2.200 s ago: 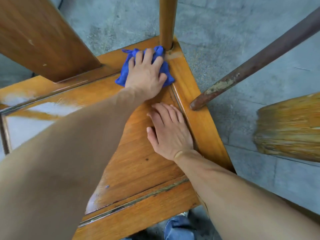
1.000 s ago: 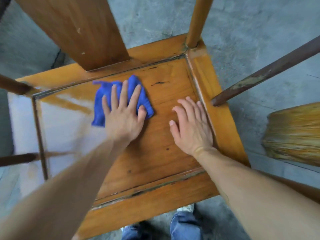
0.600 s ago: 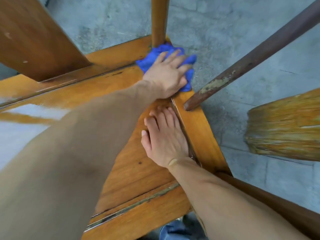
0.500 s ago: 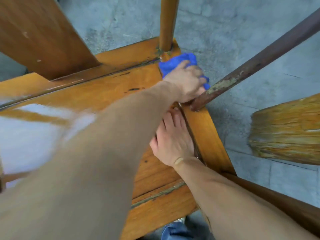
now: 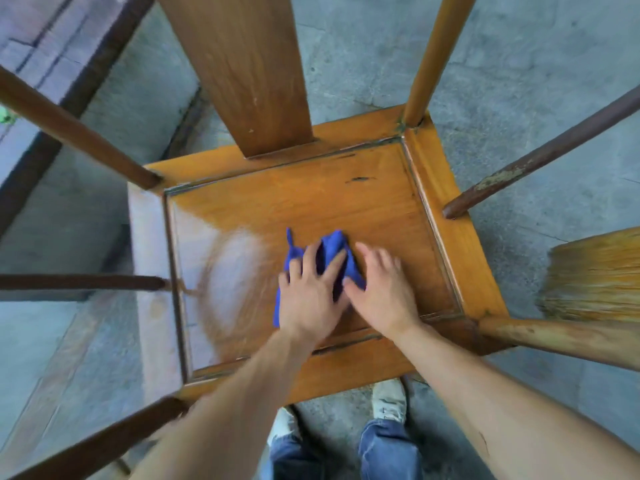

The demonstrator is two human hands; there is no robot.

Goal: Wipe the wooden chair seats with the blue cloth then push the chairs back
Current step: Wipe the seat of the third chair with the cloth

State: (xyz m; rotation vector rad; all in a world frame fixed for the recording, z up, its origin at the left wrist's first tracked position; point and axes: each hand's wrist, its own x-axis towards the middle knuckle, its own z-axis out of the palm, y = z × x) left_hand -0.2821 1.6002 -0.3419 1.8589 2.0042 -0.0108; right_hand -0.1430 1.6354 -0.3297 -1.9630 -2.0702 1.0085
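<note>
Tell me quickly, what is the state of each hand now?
Left hand: open, fingers spread flat, pressing the blue cloth onto the chair seat.
Right hand: open, flat beside the left hand, thumb touching the cloth edge.

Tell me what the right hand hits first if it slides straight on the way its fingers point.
The right hand lies flat on the chair seat, fingers pointing up and slightly left. Bare panel lies ahead, then likely the backrest slat rising from the seat's far rail.

text: none legible | labels: none | brands: none | numbers: none | signs: none
</note>
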